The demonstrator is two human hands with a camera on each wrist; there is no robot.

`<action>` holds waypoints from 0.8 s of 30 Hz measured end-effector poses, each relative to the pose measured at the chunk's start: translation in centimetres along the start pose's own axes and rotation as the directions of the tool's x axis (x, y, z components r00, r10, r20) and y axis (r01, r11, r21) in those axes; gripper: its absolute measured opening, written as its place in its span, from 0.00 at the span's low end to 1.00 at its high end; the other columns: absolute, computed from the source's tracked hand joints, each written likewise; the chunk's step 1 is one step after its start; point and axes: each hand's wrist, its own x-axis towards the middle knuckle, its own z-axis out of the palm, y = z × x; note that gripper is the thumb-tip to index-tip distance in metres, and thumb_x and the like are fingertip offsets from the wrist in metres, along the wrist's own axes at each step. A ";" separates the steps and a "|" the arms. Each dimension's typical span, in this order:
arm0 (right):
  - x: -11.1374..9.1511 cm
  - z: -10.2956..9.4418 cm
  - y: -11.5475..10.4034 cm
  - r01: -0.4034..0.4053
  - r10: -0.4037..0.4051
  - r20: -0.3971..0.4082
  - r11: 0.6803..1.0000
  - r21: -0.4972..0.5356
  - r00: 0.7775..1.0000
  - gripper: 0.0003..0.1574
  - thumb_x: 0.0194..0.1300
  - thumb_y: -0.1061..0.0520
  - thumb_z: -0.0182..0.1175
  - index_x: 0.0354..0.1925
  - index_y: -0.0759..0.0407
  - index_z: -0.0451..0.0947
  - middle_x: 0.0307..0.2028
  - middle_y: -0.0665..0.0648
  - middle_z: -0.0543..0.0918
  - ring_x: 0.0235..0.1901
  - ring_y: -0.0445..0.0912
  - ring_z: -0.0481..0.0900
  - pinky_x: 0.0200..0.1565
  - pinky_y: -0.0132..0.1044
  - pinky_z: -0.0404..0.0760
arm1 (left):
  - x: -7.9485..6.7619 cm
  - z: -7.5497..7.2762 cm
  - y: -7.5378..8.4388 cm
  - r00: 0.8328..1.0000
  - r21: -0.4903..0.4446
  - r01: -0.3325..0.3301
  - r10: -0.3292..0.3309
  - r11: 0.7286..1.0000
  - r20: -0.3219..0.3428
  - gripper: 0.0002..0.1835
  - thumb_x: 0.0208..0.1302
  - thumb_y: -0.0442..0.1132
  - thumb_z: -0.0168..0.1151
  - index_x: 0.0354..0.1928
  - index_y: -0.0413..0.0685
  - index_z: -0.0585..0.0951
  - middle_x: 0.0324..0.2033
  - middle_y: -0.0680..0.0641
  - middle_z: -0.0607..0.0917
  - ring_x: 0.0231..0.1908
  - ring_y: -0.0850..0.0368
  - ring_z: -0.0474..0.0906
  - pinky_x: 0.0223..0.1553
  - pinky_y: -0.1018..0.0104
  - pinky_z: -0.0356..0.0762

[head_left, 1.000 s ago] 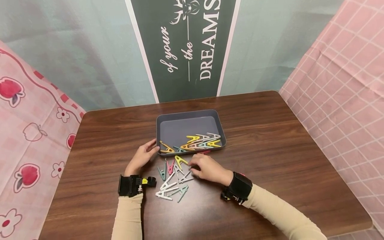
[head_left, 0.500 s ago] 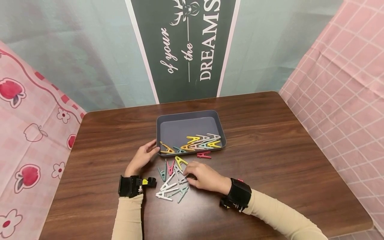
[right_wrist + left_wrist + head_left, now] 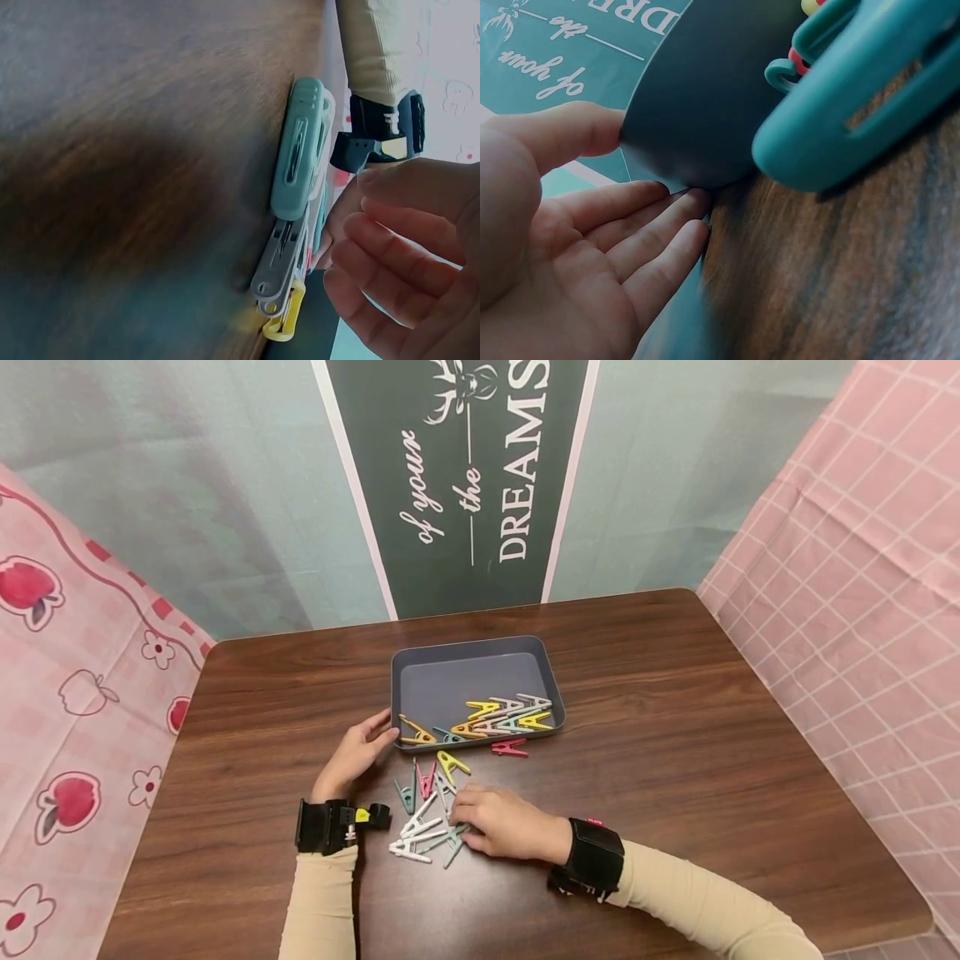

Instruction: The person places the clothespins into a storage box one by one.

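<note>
My left hand (image 3: 354, 762) rests against the left front corner of the grey tray (image 3: 465, 647), touching it with extended fingers and thumb. In the left wrist view, a teal clothespin (image 3: 855, 105) lies close to that corner. My right hand (image 3: 506, 822) is over the loose pile, beside a mint clothespin (image 3: 453, 843) and a grey clothespin (image 3: 444, 783). Its fingers (image 3: 390, 259) are loosely bent with nothing between them in the right wrist view. White clothespins (image 3: 411, 846), a pink one (image 3: 426, 778) and a yellow one (image 3: 452, 765) lie around it.
Several coloured clothespins (image 3: 517, 720) lie along the tray's front side, inside it. A red clothespin (image 3: 510, 747) is on the brown table (image 3: 675, 760) just in front of the tray. Curtains (image 3: 847, 568) hang around the table.
My right hand has moved toward me and slightly left, from near the yellow clothespin to the mint one, uncovering the red clothespin. The left hand stays at the tray.
</note>
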 end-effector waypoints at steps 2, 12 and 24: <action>0.1 0.0 -0.2 0.022 -0.022 0.022 1.000 -0.017 1.000 0.11 0.58 0.56 0.65 0.41 0.54 0.83 0.39 0.47 0.83 0.43 0.39 0.79 0.52 0.29 0.79 | 0.0 0.0 0.0 1.000 0.006 -0.001 0.001 1.000 0.000 0.31 0.72 0.41 0.52 0.72 0.36 0.58 0.67 0.34 0.69 0.69 0.43 0.65 0.70 0.49 0.63; 0.3 0.9 -0.9 0.083 -0.073 0.089 0.989 -0.119 0.993 0.10 0.58 0.55 0.65 0.40 0.52 0.82 0.37 0.46 0.81 0.41 0.38 0.78 0.50 0.29 0.79 | 0.0 0.0 0.2 1.000 -0.019 -0.010 0.010 1.000 0.009 0.31 0.72 0.39 0.51 0.72 0.34 0.57 0.67 0.32 0.67 0.69 0.42 0.64 0.71 0.50 0.60; 0.9 1.0 -1.2 0.090 -0.072 0.117 0.984 -0.154 0.990 0.09 0.55 0.55 0.66 0.37 0.51 0.82 0.34 0.46 0.79 0.38 0.38 0.78 0.43 0.29 0.80 | 0.0 0.0 0.1 1.000 -0.014 -0.012 0.012 1.000 0.006 0.31 0.72 0.40 0.52 0.72 0.35 0.58 0.67 0.33 0.68 0.69 0.42 0.66 0.70 0.50 0.63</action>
